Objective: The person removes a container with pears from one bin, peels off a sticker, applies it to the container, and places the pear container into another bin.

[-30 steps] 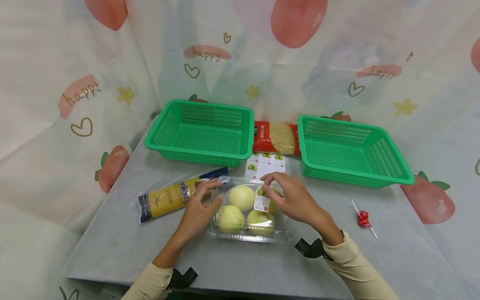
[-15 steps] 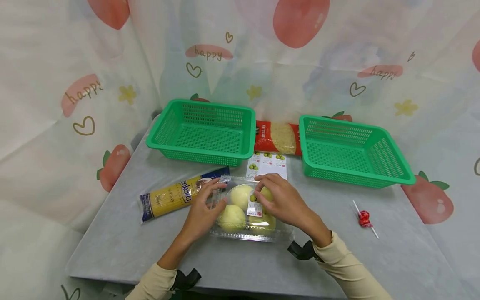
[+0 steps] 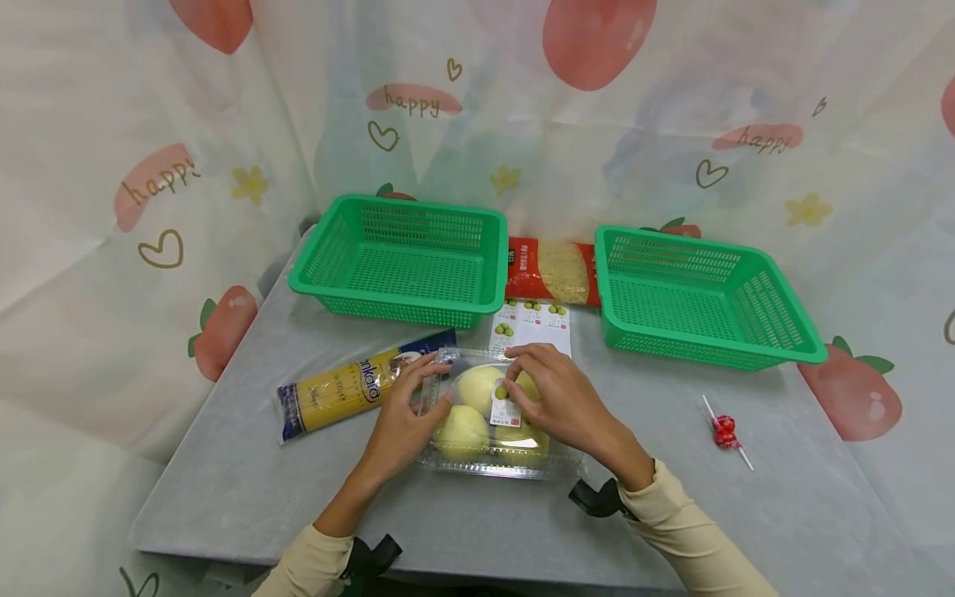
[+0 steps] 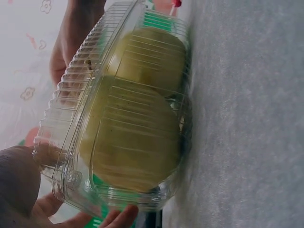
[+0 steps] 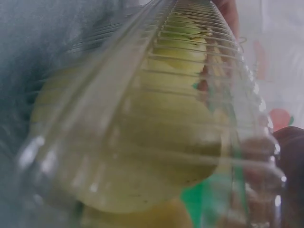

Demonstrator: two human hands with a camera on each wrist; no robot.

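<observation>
A clear plastic clamshell box (image 3: 492, 470) holding several round pale yellow-green fruits (image 3: 461, 433) rests on the table in the head view. My left hand (image 3: 399, 424) grips its left side; in the left wrist view, the thumb lies against the lid and fingertips (image 4: 124, 217) reach round the end wall. Over the lid, my right hand (image 3: 563, 398) pinches a small white label (image 3: 505, 413) printed with green fruit. The label lies on or just over the lid; I cannot tell which. Ribbed plastic and fruit (image 5: 137, 133) fill the right wrist view, where the label is hidden.
A sheet of matching labels (image 3: 531, 327) lies behind the box. Two green baskets (image 3: 406, 307) stand at the back, with a red noodle bag (image 3: 552, 272) between them. A yellow spaghetti pack (image 3: 343, 394) lies left, a red lollipop (image 3: 724, 432) right.
Since a second ago my right hand has shifted slightly left and down over the lid with the label. During the last half second both hands have stayed nearly still.
</observation>
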